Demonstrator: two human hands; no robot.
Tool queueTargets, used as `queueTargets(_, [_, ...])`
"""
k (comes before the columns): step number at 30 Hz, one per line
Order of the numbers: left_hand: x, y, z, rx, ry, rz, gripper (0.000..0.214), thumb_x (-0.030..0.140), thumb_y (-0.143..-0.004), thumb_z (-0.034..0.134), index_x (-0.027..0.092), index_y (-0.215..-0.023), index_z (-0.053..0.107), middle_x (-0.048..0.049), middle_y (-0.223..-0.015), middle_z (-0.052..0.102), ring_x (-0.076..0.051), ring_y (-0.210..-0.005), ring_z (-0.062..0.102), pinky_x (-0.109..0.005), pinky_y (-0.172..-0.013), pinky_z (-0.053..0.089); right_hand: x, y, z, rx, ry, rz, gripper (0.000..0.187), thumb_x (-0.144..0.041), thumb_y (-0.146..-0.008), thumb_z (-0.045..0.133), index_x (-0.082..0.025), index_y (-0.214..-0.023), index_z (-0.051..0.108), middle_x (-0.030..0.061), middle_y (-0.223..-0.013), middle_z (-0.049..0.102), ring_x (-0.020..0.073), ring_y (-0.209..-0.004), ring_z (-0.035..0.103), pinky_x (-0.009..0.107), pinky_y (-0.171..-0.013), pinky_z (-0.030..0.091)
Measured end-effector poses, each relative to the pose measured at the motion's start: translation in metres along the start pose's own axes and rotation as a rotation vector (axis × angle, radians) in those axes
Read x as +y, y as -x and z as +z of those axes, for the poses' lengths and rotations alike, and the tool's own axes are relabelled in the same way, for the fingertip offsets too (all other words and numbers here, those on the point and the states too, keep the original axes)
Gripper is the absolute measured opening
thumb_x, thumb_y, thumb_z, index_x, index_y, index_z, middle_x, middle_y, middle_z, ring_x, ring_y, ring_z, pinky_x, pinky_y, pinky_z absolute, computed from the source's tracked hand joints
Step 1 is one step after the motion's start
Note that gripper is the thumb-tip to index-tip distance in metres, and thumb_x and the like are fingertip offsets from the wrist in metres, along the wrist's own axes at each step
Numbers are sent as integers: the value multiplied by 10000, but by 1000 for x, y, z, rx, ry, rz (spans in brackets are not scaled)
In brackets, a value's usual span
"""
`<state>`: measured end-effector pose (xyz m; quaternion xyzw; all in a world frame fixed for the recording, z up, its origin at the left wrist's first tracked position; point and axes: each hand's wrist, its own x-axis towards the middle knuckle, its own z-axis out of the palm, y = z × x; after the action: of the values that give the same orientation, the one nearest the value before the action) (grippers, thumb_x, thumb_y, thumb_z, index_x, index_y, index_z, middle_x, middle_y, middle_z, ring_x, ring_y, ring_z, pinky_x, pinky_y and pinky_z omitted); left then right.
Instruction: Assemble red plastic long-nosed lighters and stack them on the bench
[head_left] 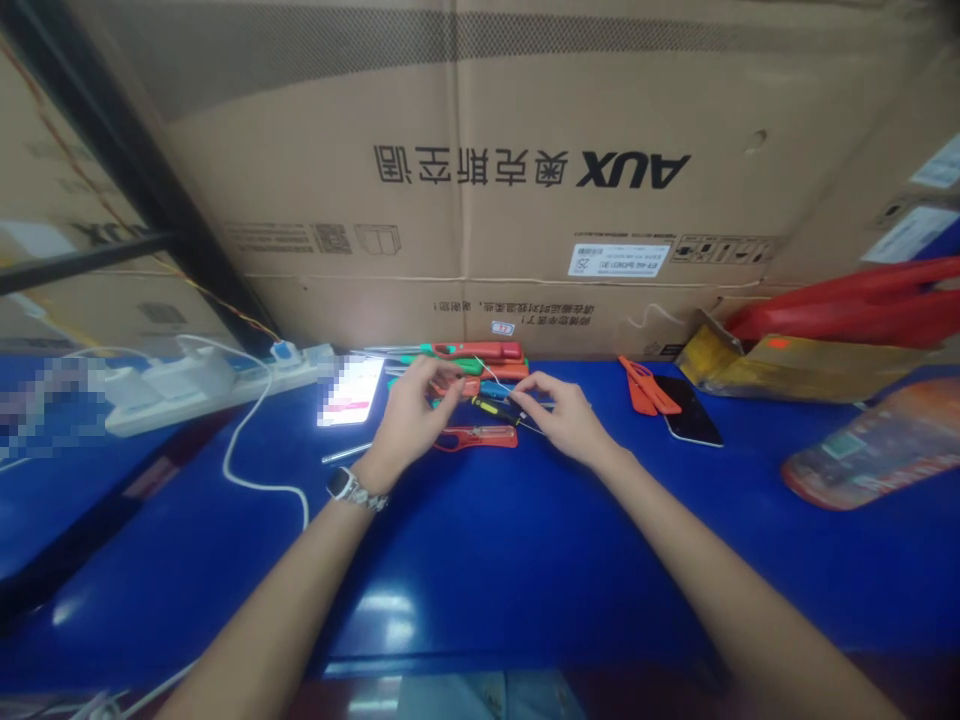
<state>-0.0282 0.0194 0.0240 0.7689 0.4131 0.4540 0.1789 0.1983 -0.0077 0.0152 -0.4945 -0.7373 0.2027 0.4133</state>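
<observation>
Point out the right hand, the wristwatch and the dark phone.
Right hand (564, 415), head view: back of the hand.
Wristwatch (340, 484), head view: its face.
Dark phone (694, 418), head view: its upper surface.

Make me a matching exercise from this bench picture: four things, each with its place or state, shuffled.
Things:
1. watch
2. power strip
3. dark phone
4. thin pale strand

Places and states:
A. at the fingertips of the right hand
B. white, with plugs in it
C. on the wrist of the left hand
D. flat on the blue table, to the right of both hands

Pairs: 1-C, 2-B, 3-D, 4-A
</observation>
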Motion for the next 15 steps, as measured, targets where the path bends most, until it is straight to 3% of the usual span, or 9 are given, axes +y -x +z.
queueTargets(2, [3,-1,-1,-7,150,-134,284,445,-922,593,168,-978,623,-46,-861,679,-158,-763,639,-292,-726,523,-7,8,3,-22,-84,-14,166,-339,-942,564,-216,-874,652,15,-863,718,187,-808,647,322,-792,452])
queueTargets(6, [6,-1,-6,-204,434,-350,440,581,-899,570,164,-761,585,4,-577,607,-113,-501,575,-246,-545,502,-18,18,16,-106,-211,-16,178,-365,-938,569,-222,-855,634,3,-793,690,168,-722,644,309,-728,482])
queueTargets(9, [4,-1,-11,-255,534,-374,438,568,-841,662,160,-699,592,9,-534,599,-102,-477,570,-228,-523,498,-20,20,27,-126,-407,72,205,-419,-900,624,-220,-854,615,-1,-767,674,164,-680,667,318,-709,511])
queueTargets(15, [-1,-4,-17,-162,592,-389,425,534,-814,708,152,-658,609,3,-544,607,-96,-468,575,-229,-508,504,-15,16,32,-159,-767,321,363,-427,-692,833,-210,-935,674,-15,-727,677,124,-578,610,289,-612,492])
